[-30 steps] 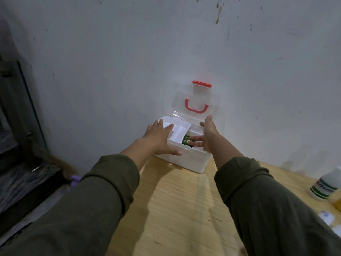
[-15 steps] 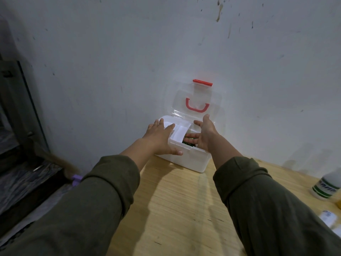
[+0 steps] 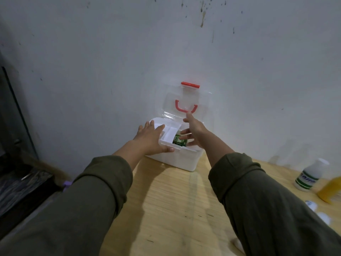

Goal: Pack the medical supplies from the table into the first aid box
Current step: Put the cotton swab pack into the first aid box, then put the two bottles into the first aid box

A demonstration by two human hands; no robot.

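The white first aid box (image 3: pixel 177 160) stands at the table's far edge against the wall, its clear lid (image 3: pixel 204 108) with a red handle raised. My left hand (image 3: pixel 149 139) lies over the box's left side, thumb on the front rim, gripping the white inner tray (image 3: pixel 170 134), which sits tilted. A green packet (image 3: pixel 178 142) shows inside the box beside the tray. My right hand (image 3: pixel 197 130) hovers over the box's right half with its fingers spread around the packet and holds nothing.
On the wooden table (image 3: pixel 175 200) at the right stand a white bottle with a green label (image 3: pixel 311 175) and a yellow bottle (image 3: pixel 330 189), with small white items (image 3: pixel 311 205) nearer me. The table's left edge drops to a dark floor.
My right hand dipped into the box onto the green packet, then rose with fingers spread. The left hand stayed on the tray. The view shifted slightly, showing the yellow bottle.
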